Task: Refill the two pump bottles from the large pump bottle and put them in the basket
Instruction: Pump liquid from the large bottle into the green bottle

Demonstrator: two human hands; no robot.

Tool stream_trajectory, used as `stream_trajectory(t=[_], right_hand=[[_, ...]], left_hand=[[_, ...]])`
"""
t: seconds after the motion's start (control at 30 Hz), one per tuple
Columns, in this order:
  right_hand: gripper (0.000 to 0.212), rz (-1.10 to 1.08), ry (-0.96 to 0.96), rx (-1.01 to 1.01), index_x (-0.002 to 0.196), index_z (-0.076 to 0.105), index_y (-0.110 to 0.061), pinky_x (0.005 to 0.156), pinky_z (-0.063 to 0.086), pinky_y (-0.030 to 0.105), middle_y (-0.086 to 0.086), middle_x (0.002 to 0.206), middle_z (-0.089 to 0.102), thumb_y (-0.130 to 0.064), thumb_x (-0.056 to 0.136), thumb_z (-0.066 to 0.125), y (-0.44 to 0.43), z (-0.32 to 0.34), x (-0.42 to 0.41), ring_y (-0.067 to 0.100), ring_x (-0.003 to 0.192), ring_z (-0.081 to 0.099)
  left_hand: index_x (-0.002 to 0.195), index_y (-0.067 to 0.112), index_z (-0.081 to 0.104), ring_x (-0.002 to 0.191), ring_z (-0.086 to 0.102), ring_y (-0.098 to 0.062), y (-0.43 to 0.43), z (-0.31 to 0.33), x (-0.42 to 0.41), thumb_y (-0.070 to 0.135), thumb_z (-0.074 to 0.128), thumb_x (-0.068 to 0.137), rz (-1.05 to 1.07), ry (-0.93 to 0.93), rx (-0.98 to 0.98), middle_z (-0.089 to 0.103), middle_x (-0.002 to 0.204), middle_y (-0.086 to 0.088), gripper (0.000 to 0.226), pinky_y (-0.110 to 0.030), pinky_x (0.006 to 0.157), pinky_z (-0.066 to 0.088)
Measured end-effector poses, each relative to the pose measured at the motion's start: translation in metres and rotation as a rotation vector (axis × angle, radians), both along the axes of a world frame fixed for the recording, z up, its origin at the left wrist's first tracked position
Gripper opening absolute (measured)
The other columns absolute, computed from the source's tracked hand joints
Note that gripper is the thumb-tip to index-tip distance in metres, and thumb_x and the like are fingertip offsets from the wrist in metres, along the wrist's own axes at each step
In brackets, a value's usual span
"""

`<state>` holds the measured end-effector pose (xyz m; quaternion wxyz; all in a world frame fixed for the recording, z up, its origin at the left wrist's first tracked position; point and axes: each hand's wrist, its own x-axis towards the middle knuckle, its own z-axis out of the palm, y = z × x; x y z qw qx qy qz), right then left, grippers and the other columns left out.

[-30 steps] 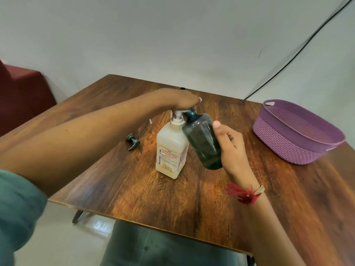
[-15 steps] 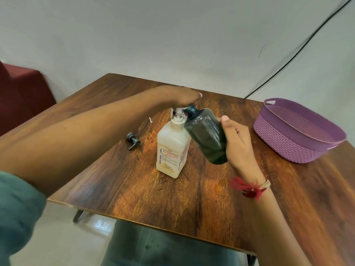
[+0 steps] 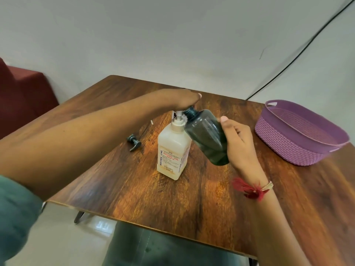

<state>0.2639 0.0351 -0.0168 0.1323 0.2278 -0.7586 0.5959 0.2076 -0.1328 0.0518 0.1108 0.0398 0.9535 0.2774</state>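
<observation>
Two hands share one refill at a wooden table (image 3: 172, 204): the left hand (image 3: 182, 98) lies flat, fingers straight, palm pressing down on the pump of the large white pump bottle (image 3: 172, 150), which stands upright mid-table. The right hand (image 3: 238, 144) wraps thumb and fingers round a dark translucent pump bottle (image 3: 206, 135), held off the table and tilted so its open neck meets the spout (likely to catch the liquid). A loose dark pump head (image 3: 133, 143), probably its own, lies apart to the left. The purple basket (image 3: 284, 146) waits well apart at the right; no second small bottle is in view
</observation>
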Motion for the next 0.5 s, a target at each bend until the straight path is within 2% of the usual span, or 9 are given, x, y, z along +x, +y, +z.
stream_trajectory(t=[0.07,0.13,0.2,0.3,0.4,0.43,0.5], right_hand=[[0.039,0.009,-0.004,0.015,0.082,0.070,-0.028,0.051,0.036,0.018,-0.003,0.057,0.056,-0.021,0.103,0.037,0.001,-0.003,0.001,0.008,0.053,0.048],[0.038,0.013,-0.014,0.012,0.085,0.070,-0.025,0.051,0.037,0.016,-0.003,0.058,0.057,-0.021,0.103,0.037,0.001,-0.007,0.003,0.007,0.053,0.049],[0.039,0.014,-0.022,-0.009,0.082,0.069,-0.025,0.050,0.037,0.014,-0.008,0.056,0.056,-0.021,0.103,0.037,0.000,-0.006,0.004,0.004,0.052,0.049],[0.040,-0.004,-0.017,-0.010,0.079,0.069,-0.027,0.050,0.037,0.015,-0.008,0.056,0.056,-0.022,0.103,0.037,-0.002,0.001,0.003,0.005,0.053,0.048],[0.038,0.004,0.004,0.001,0.083,0.070,-0.027,0.051,0.037,0.016,-0.007,0.058,0.058,-0.021,0.103,0.037,0.001,0.000,0.001,0.006,0.054,0.050],[0.037,0.015,0.004,0.005,0.086,0.070,-0.027,0.052,0.037,0.015,-0.008,0.058,0.059,-0.021,0.102,0.037,0.001,-0.002,0.002,0.005,0.054,0.050],[0.037,0.023,-0.005,0.000,0.088,0.070,-0.024,0.052,0.037,0.016,-0.008,0.057,0.058,-0.020,0.102,0.036,0.000,-0.006,0.004,0.004,0.053,0.049]], left_hand=[[0.106,0.006,0.059,0.074,0.049,-0.010,0.001,-0.006,0.000,0.028,0.025,0.103,0.000,0.006,0.007,0.057,0.103,-0.010,0.041,-0.020,0.065,0.038],[0.103,0.006,0.060,0.077,0.050,-0.012,0.001,-0.009,-0.001,0.028,0.027,0.103,-0.002,-0.003,0.023,0.059,0.107,-0.012,0.039,-0.022,0.068,0.039],[0.109,0.006,0.058,0.079,0.051,-0.012,0.001,-0.004,-0.001,0.032,0.024,0.103,-0.010,-0.018,0.011,0.057,0.107,-0.011,0.043,-0.022,0.071,0.040],[0.115,0.007,0.054,0.085,0.049,-0.013,0.001,0.004,-0.002,0.037,0.019,0.103,-0.019,-0.003,-0.023,0.052,0.106,-0.009,0.048,-0.028,0.086,0.039],[0.109,0.005,0.057,0.075,0.048,-0.010,0.000,-0.001,-0.003,0.029,0.023,0.103,-0.023,0.001,-0.009,0.057,0.106,-0.012,0.041,-0.021,0.069,0.042],[0.109,0.005,0.058,0.075,0.048,-0.012,0.000,-0.006,-0.003,0.026,0.025,0.102,-0.017,0.004,0.004,0.059,0.108,-0.013,0.040,-0.021,0.069,0.042],[0.108,0.004,0.061,0.080,0.050,-0.015,-0.002,-0.010,-0.002,0.026,0.027,0.101,-0.006,0.004,0.036,0.061,0.113,-0.015,0.041,-0.028,0.077,0.042]])
